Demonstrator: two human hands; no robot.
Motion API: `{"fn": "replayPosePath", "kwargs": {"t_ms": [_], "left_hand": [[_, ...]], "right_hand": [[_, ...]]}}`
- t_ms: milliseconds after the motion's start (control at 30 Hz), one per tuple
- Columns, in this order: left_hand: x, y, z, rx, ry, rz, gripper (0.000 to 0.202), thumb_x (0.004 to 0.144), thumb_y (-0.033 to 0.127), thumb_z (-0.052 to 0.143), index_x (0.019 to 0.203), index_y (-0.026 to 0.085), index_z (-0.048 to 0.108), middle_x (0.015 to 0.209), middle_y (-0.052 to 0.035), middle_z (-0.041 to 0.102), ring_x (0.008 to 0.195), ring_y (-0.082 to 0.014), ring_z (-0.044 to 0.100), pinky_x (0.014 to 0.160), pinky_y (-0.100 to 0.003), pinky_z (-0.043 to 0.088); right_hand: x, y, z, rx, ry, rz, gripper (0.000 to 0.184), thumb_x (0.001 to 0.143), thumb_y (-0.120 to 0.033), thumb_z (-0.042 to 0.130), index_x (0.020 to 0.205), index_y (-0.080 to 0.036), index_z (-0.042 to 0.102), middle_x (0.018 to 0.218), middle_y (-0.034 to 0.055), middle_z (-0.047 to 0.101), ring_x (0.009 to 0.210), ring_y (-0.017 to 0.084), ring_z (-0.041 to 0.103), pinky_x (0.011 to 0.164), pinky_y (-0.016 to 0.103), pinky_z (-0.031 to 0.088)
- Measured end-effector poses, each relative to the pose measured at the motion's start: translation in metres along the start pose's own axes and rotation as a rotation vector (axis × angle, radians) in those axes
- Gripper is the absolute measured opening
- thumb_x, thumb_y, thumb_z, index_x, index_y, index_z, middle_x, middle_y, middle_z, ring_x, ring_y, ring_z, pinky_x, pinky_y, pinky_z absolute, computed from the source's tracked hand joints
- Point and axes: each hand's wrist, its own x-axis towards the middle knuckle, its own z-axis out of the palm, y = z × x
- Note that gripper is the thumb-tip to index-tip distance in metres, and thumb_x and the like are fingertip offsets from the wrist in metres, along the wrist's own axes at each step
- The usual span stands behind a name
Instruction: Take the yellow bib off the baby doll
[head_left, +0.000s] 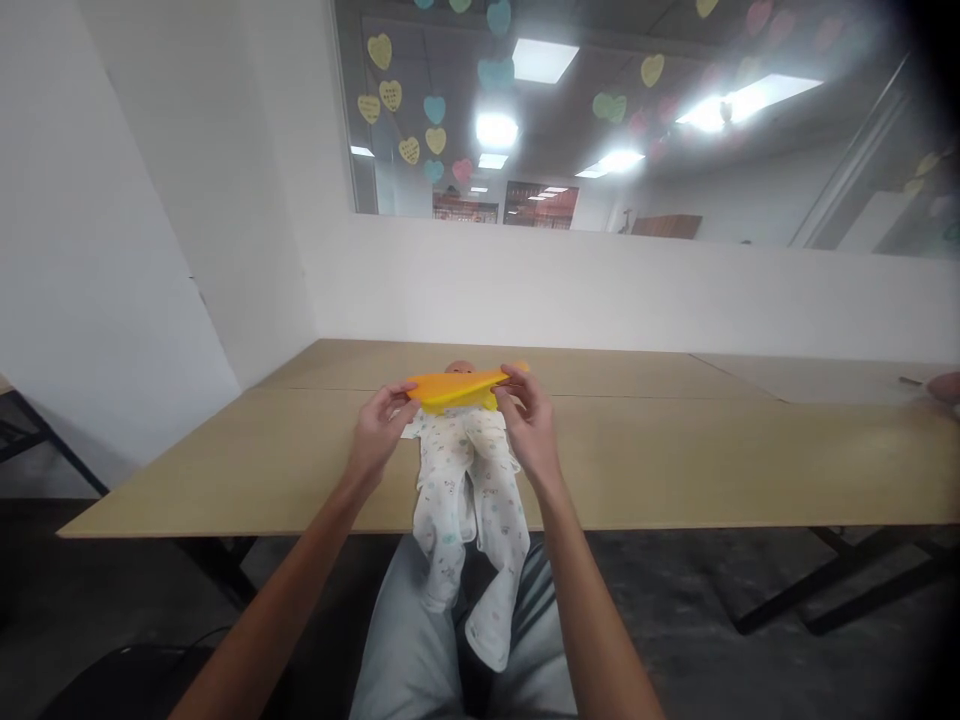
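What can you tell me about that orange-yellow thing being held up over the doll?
The orange-yellow piece looks like a flat, smooth item, perhaps cloth or thin plastic; the material is hard to tell. It is seen nearly edge-on, held roughly level and stretched between the left hand and the right hand, each pinching one end. It sits just above the chest of a baby doll in white printed sleepwear, hiding most of the doll's head, over the wooden table.

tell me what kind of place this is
Probably an office or workroom, not a home. A long plain wooden table stands against a white partition wall, and the glass window above it carries pastel heart-shaped paper notes and shows square ceiling light panels beyond.
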Motion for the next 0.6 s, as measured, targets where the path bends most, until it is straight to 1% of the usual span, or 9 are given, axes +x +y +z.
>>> {"fn": "replayPosePath", "kwargs": {"t_ms": [133, 167, 233, 300, 367, 400, 467, 533, 600], "left_hand": [[-0.021, 0.046, -0.027, 0.133, -0.145, 0.023, 0.048, 0.081, 0.05, 0.086, 0.116, 0.019, 0.077, 0.131, -0.0122, 0.074, 0.121, -0.029, 0.069, 0.102, -0.037, 0.057], [-0.028, 0.058, -0.035, 0.158, -0.196, 0.017, 0.046, 0.081, 0.05, 0.087, 0.115, 0.021, 0.078, 0.129, -0.0114, 0.075, 0.119, -0.0292, 0.069, 0.101, -0.037, 0.058], [-0.042, 0.08, -0.051, 0.186, -0.276, 0.007, 0.039, 0.079, 0.049, 0.09, 0.105, 0.022, 0.08, 0.117, -0.0103, 0.077, 0.11, -0.0284, 0.071, 0.094, -0.035, 0.06], [-0.06, 0.096, -0.063, 0.194, -0.349, -0.058, 0.033, 0.078, 0.05, 0.09, 0.094, 0.022, 0.08, 0.101, -0.0094, 0.077, 0.095, -0.0264, 0.071, 0.085, -0.034, 0.06], [-0.082, 0.098, -0.072, 0.168, -0.42, -0.219, 0.034, 0.079, 0.053, 0.09, 0.093, 0.023, 0.079, 0.092, -0.0082, 0.075, 0.086, -0.0251, 0.07, 0.078, -0.034, 0.06], [-0.095, 0.092, -0.074, 0.129, -0.441, -0.324, 0.037, 0.079, 0.054, 0.09, 0.099, 0.025, 0.079, 0.093, -0.0074, 0.076, 0.086, -0.0251, 0.07, 0.079, -0.034, 0.06], [-0.121, 0.062, -0.075, 0.01, -0.456, -0.538, 0.05, 0.082, 0.057, 0.089, 0.12, 0.028, 0.074, 0.1, -0.0062, 0.078, 0.088, -0.0247, 0.072, 0.084, -0.037, 0.06], [-0.148, 0.014, -0.07, -0.141, -0.459, -0.747, 0.064, 0.086, 0.06, 0.085, 0.138, 0.03, 0.064, 0.1, -0.0049, 0.077, 0.087, -0.0226, 0.073, 0.082, -0.035, 0.059], [-0.172, -0.041, -0.061, -0.308, -0.552, -0.96, 0.084, 0.078, 0.067, 0.09, 0.144, 0.028, 0.055, 0.103, -0.0064, 0.078, 0.079, -0.0218, 0.074, 0.074, -0.034, 0.057]], "right_hand": [[-0.019, -0.042, -0.014, -0.043, 0.011, -0.105, 0.033, 0.099, -0.045, 0.069, 0.123, -0.022, 0.073, 0.12, 0.0082, 0.073, 0.105, 0.018, 0.069, 0.082, 0.028, 0.059], [-0.027, -0.052, -0.018, -0.067, -0.007, -0.131, 0.031, 0.101, -0.045, 0.069, 0.122, -0.023, 0.073, 0.117, 0.0076, 0.073, 0.103, 0.018, 0.069, 0.082, 0.028, 0.059], [-0.045, -0.071, -0.028, -0.143, -0.069, -0.181, 0.027, 0.103, -0.045, 0.067, 0.122, -0.026, 0.073, 0.112, 0.0066, 0.074, 0.1, 0.019, 0.07, 0.081, 0.029, 0.06], [-0.067, -0.085, -0.039, -0.234, -0.114, -0.208, 0.024, 0.104, -0.043, 0.065, 0.122, -0.029, 0.073, 0.106, 0.0063, 0.075, 0.094, 0.021, 0.071, 0.077, 0.031, 0.061], [-0.09, -0.094, -0.049, -0.301, -0.138, -0.225, 0.022, 0.101, -0.041, 0.068, 0.12, -0.03, 0.072, 0.1, 0.0063, 0.076, 0.085, 0.022, 0.072, 0.071, 0.032, 0.062], [-0.102, -0.096, -0.054, -0.325, -0.162, -0.225, 0.02, 0.1, -0.041, 0.07, 0.117, -0.031, 0.073, 0.096, 0.006, 0.076, 0.079, 0.022, 0.072, 0.067, 0.033, 0.062], [-0.126, -0.096, -0.063, -0.352, -0.216, -0.201, 0.01, 0.099, -0.04, 0.07, 0.103, -0.032, 0.074, 0.085, 0.0042, 0.075, 0.067, 0.021, 0.069, 0.059, 0.031, 0.06], [-0.15, -0.09, -0.07, -0.373, -0.259, -0.131, 0.012, 0.098, -0.04, 0.069, 0.089, -0.032, 0.072, 0.074, 0.0025, 0.071, 0.058, 0.02, 0.066, 0.054, 0.03, 0.057], [-0.174, -0.083, -0.076, -0.418, -0.266, 0.011, 0.017, 0.098, -0.041, 0.07, 0.083, -0.033, 0.071, 0.071, 0.0024, 0.071, 0.057, 0.02, 0.066, 0.055, 0.031, 0.057]]}}
